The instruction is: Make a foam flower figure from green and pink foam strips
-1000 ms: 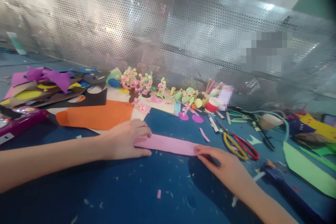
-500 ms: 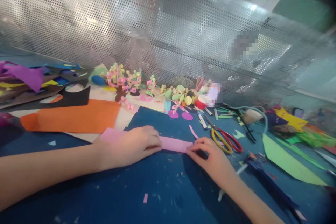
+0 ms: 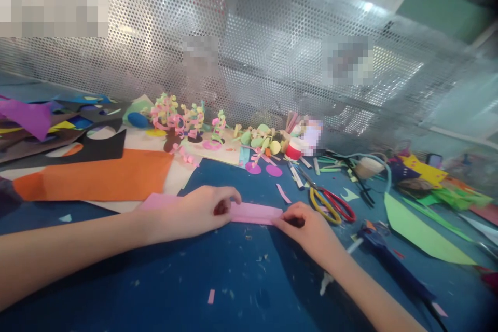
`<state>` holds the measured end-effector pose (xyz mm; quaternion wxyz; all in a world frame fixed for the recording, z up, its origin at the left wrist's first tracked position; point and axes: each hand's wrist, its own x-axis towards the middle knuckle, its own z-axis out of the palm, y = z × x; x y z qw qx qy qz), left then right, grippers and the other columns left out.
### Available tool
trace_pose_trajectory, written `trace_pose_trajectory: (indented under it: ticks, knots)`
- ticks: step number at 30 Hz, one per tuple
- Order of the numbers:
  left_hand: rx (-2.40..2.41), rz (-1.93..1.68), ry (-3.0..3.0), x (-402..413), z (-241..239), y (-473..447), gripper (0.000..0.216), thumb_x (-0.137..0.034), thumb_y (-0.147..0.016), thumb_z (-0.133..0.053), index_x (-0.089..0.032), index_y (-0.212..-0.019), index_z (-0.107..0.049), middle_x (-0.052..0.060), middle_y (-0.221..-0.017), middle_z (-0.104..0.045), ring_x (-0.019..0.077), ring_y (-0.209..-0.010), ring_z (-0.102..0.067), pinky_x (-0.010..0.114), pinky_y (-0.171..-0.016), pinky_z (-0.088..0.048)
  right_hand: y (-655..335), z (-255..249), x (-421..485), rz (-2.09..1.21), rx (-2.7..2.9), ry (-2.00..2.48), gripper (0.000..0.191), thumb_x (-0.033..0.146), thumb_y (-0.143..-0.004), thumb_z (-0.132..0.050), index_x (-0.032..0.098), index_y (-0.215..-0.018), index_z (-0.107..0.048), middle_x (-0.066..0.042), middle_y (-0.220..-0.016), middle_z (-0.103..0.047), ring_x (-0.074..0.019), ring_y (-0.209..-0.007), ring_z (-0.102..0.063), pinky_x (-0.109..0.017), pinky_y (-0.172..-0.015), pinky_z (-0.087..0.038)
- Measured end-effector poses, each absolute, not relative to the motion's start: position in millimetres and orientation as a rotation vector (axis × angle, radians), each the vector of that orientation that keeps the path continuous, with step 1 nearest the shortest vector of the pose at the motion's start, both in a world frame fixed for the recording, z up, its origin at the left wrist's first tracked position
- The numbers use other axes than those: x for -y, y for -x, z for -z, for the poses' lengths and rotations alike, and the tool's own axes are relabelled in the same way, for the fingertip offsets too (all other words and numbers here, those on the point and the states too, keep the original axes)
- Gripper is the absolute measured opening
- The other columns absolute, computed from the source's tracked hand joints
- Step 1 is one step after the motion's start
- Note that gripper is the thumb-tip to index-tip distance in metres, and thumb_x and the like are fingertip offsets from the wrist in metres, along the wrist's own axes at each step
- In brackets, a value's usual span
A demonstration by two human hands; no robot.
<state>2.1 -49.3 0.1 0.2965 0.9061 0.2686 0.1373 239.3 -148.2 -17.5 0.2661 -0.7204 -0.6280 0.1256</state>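
Note:
A folded pink strip [image 3: 257,213], paper or thin foam, lies lengthwise across the blue table in front of me. My left hand [image 3: 198,210] rests over its left part with curled fingers, the thumb at the near edge and the index finger arched up off it. Part of the strip is hidden beneath that hand and comes out again at the wrist. At the strip's right end, my right hand [image 3: 307,225] pinches it between thumb and fingers. Scissors [image 3: 332,205] with yellow and red handles lie just beyond my right hand.
A blue glue gun [image 3: 397,262] and a green sheet [image 3: 424,233] lie to the right. Orange sheet [image 3: 97,176] and black offcuts are on the left. Small pink-and-yellow flower crafts [image 3: 179,116] stand at the back, before a perforated metal screen [image 3: 264,36].
My left index finger has lifted and arched away from the strip, opening a gap above the thumb. My right hand still pinches the right end. The view has shifted slightly.

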Motion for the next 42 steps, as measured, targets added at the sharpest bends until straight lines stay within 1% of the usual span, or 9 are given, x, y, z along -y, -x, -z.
trace_pose_trajectory:
  ticks: [3, 7, 13, 18, 25, 31, 34, 38, 42]
  knots:
    - [-0.684, -0.328, -2.460, 52.8, -6.5, -2.8, 0.027, -0.023, -0.080, -0.044, -0.027, -0.105, -0.053, -0.003, -0.077, -0.062, 0.0118, -0.064, -0.057, 0.021, -0.058, -0.042, -237.9, 17.8, 147.7, -0.318, 1.688, 1.953, 0.026, 0.045, -0.072, -0.060, 0.021, -0.063, -0.063, -0.003, -0.076, -0.059, -0.0186, -0.071, -0.056, -0.031, -0.064, -0.044]
    - [-0.628, -0.281, -2.637, 61.7, -21.1, -0.9, 0.036, -0.017, -0.082, -0.042, -0.031, -0.113, -0.052, -0.001, -0.102, -0.060, 0.0145, -0.085, -0.058, 0.020, -0.065, -0.042, -236.8, 16.8, 146.7, -0.324, 1.694, 1.962, 0.024, 0.043, -0.071, -0.061, 0.020, -0.062, -0.061, -0.004, -0.075, -0.059, -0.0190, -0.071, -0.056, -0.031, -0.064, -0.044]
    - [-0.399, -0.205, -2.895, 58.4, -16.5, -0.9, 0.044, -0.012, -0.085, -0.035, -0.038, -0.119, -0.049, 0.001, -0.086, -0.050, 0.0110, -0.069, -0.052, 0.020, -0.060, -0.038, -235.0, 15.6, 146.1, -0.326, 1.719, 1.984, 0.022, 0.040, -0.072, -0.061, 0.019, -0.064, -0.061, -0.005, -0.076, -0.058, -0.0197, -0.075, -0.056, -0.032, -0.067, -0.045]
    - [-0.293, -0.182, -2.891, 47.4, -9.8, -3.9, 0.045, -0.010, -0.084, -0.036, -0.037, -0.117, -0.052, 0.001, -0.087, -0.050, 0.0123, -0.073, -0.051, 0.020, -0.064, -0.038, -233.6, 14.0, 147.8, -0.350, 1.736, 1.971, 0.021, 0.039, -0.074, -0.059, 0.018, -0.068, -0.061, -0.005, -0.078, -0.057, -0.0192, -0.078, -0.055, -0.031, -0.071, -0.044]
    - [-0.197, -0.113, -2.745, 34.8, -18.4, -7.9, 0.039, -0.009, -0.082, -0.040, -0.030, -0.110, -0.059, 0.001, -0.080, -0.054, 0.0105, -0.068, -0.051, 0.018, -0.062, -0.038, -235.5, 15.2, 148.1, -0.385, 1.741, 1.949, 0.021, 0.039, -0.075, -0.058, 0.019, -0.072, -0.062, -0.005, -0.081, -0.056, -0.0195, -0.080, -0.054, -0.033, -0.073, -0.043]
    - [-0.209, -0.104, -2.820, 38.4, -17.5, -7.9, 0.041, -0.011, -0.083, -0.040, -0.033, -0.112, -0.057, 0.001, -0.084, -0.055, 0.0121, -0.073, -0.054, 0.020, -0.064, -0.038, -234.5, 14.9, 148.8, -0.352, 1.745, 1.961, 0.019, 0.038, -0.075, -0.057, 0.020, -0.072, -0.060, -0.005, -0.082, -0.055, -0.0204, -0.081, -0.054, -0.034, -0.075, -0.043]
    - [-0.224, -0.132, -2.885, 41.0, -14.2, -7.3, 0.043, -0.012, -0.081, -0.041, -0.034, -0.114, -0.055, 0.001, -0.087, -0.055, 0.0133, -0.075, -0.055, 0.021, -0.064, -0.038, -230.0, 10.4, 148.1, -0.322, 1.761, 1.960, 0.017, 0.037, -0.075, -0.056, 0.020, -0.078, -0.057, -0.004, -0.081, -0.056, -0.0198, -0.079, -0.054, -0.034, -0.073, -0.043]
    - [-0.227, -0.152, -2.952, 41.1, -11.5, -7.1, 0.042, -0.014, -0.080, -0.042, -0.036, -0.114, -0.055, 0.001, -0.083, -0.053, 0.0133, -0.071, -0.055, 0.021, -0.061, -0.038, -215.8, 5.7, 142.7, -0.232, 1.746, 2.017, 0.023, 0.043, -0.073, -0.056, 0.022, -0.080, -0.050, -0.002, -0.076, -0.055, -0.0196, -0.074, -0.053, -0.032, -0.065, -0.042]
    - [-0.218, -0.173, -2.991, 40.8, -11.7, -8.2, 0.038, -0.018, -0.082, -0.042, -0.036, -0.113, -0.055, 0.001, -0.080, -0.051, 0.0130, -0.066, -0.053, 0.022, -0.058, -0.037, -204.1, 8.8, 137.4, -0.085, 1.738, 2.131, 0.034, 0.053, -0.068, -0.057, 0.022, -0.077, -0.047, -0.004, -0.081, -0.055, -0.0235, -0.079, -0.051, -0.035, -0.066, -0.040]
